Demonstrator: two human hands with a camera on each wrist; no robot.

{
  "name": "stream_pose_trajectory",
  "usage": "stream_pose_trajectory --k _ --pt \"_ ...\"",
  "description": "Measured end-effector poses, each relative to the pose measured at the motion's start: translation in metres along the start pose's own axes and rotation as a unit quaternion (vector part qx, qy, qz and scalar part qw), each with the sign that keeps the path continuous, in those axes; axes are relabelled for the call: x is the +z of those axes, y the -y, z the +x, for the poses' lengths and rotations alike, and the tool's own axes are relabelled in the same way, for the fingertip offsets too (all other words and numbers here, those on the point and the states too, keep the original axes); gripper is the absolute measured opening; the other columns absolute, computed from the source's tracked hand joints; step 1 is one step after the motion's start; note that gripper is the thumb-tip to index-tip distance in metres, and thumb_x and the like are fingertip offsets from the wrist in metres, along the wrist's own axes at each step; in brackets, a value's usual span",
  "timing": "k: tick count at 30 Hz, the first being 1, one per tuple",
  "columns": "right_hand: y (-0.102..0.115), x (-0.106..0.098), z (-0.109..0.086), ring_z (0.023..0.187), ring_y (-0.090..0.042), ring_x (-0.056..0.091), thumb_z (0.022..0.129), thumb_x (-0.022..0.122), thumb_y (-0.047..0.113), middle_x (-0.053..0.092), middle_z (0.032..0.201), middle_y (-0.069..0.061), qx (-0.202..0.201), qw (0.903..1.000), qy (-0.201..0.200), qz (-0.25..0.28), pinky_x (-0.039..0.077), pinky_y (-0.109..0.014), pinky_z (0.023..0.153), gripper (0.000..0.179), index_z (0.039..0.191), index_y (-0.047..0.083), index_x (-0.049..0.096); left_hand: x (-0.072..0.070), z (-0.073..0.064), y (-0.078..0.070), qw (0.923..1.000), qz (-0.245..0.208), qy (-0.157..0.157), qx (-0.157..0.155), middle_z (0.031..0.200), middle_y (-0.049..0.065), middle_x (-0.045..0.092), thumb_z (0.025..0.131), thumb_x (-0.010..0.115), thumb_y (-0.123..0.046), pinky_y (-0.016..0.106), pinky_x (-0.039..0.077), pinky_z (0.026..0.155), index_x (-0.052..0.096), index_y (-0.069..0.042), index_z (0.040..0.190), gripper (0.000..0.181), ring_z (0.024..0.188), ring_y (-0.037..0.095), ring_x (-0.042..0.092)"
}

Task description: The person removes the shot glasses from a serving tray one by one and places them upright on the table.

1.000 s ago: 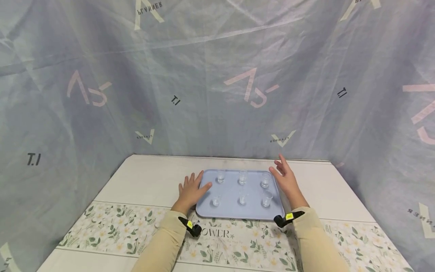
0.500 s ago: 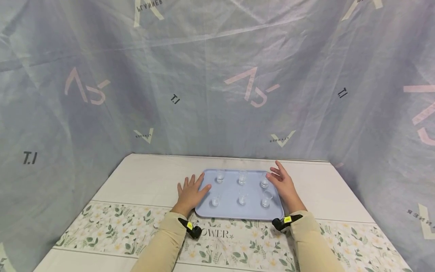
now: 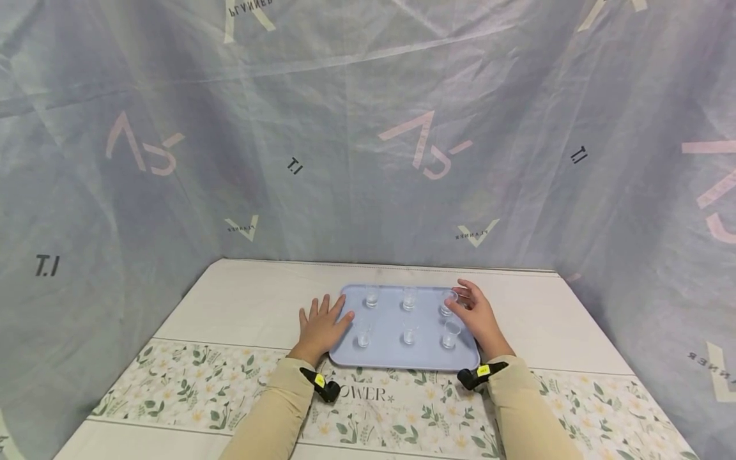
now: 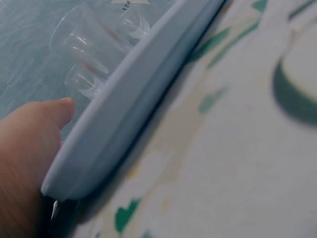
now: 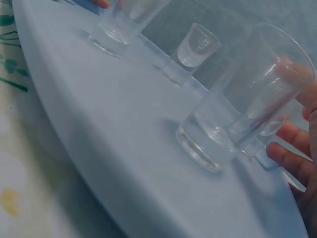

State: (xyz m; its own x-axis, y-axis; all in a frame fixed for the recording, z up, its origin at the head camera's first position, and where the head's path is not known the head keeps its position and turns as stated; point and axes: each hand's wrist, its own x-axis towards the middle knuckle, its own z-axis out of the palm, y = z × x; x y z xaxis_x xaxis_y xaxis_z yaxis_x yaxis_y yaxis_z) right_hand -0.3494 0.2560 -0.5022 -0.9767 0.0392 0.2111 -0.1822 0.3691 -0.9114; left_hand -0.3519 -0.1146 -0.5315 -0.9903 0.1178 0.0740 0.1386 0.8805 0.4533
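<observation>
Spread fingers mark the left hand [image 3: 321,328], which lies at the left edge of the tray [image 3: 386,324], its thumb reaching over the rim. At the far right corner, the right hand [image 3: 479,317] curves its thumb and fingers about the back right glass [image 3: 446,311]; whether they pinch it cannot be told. That glass stands upright on the tray, just behind the front right glass [image 3: 451,335], which the right wrist view shows closely: clear and colourless, flaring from a thick, glossy base to a wider, thin round rim, with bright streaks of reflection down its wall. Four similar small glasses stand to the left, the back middle glass [image 3: 409,298] and back left glass [image 3: 372,297] behind the front middle glass [image 3: 409,333] and front left glass [image 3: 364,335], making two rows of three. Pale blue, smooth and rounded at the corners, the tray has a low raised rim. Under it spreads a white tablecloth [image 3: 259,300] with a band of green leaves and pale flowers. Beyond hangs a wrinkled grey-blue curtain [image 3: 345,198] printed with pink and cream marks.
</observation>
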Motion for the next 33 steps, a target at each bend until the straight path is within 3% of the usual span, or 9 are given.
stream_pose_trajectory --k 19,33 --pt "-0.011 0.004 0.002 0.112 -0.035 0.059 0.090 0.078 0.015 0.062 0.118 -0.020 0.000 0.9987 -0.026 -0.044 0.044 -0.050 0.101 0.043 0.124 -0.001 0.056 -0.003 -0.001 -0.004 1.0000 0.005 0.005 -0.001 0.168 0.014 0.014 0.102 0.032 -0.066 0.067 -0.008 0.116 0.027 -0.030 0.162 0.070 0.154 0.042 0.000" --pt "-0.011 0.007 -0.001 0.106 -0.035 0.063 0.092 0.077 0.018 0.065 0.114 -0.018 -0.014 0.9971 -0.030 -0.068 0.048 -0.050 0.095 0.038 0.121 0.002 0.058 -0.009 -0.008 -0.010 0.9999 0.013 -0.002 0.001 0.167 0.018 0.020 0.103 0.036 -0.060 0.069 -0.002 0.116 0.033 -0.025 0.160 0.068 0.153 0.045 0.008"
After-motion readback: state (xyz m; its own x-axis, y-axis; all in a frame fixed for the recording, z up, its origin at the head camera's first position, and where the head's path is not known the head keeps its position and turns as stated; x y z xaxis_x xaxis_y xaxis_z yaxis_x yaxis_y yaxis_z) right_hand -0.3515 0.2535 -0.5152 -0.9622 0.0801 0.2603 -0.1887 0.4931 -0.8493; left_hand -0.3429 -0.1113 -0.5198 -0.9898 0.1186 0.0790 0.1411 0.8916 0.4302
